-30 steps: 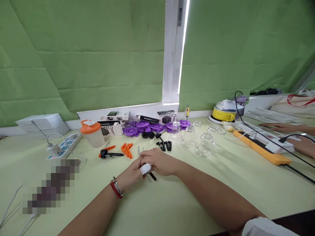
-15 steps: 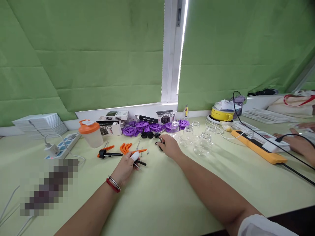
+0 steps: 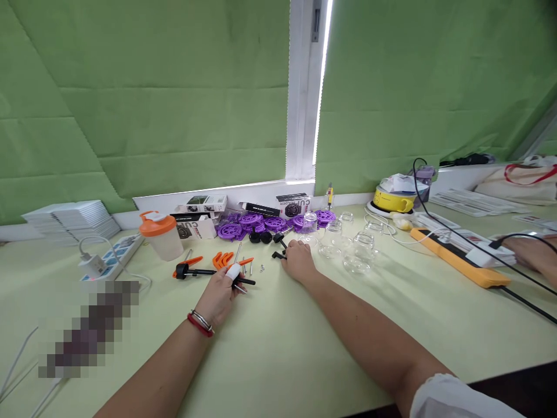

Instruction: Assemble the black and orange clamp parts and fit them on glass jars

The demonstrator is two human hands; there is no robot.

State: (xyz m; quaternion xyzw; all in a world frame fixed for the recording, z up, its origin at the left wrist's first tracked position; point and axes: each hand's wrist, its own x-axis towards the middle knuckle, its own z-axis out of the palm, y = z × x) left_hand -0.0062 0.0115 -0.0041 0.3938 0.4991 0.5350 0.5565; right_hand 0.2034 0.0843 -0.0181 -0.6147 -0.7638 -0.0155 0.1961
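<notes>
Head view. Left hand (image 3: 220,290): one finger capped in white, fingers curled around a thin black rod (image 3: 244,281). The rod's long axis runs roughly left to right, its free end pointing right across the counter (image 3: 278,348).

Right hand (image 3: 298,259): fingers bent down over small black parts (image 3: 278,253) lying at its left fingertips; whether they pinch one cannot be told. These parts lie nearer the right hand, up and right of the rod.

Between the hands: loose screws (image 3: 262,268) and metal pins (image 3: 250,267).

Beyond: orange pieces (image 3: 221,260), purple wheels (image 3: 252,223), glass jars (image 3: 359,252), orange-lidded shaker (image 3: 162,235).

Far right: another person's hand (image 3: 533,258).
</notes>
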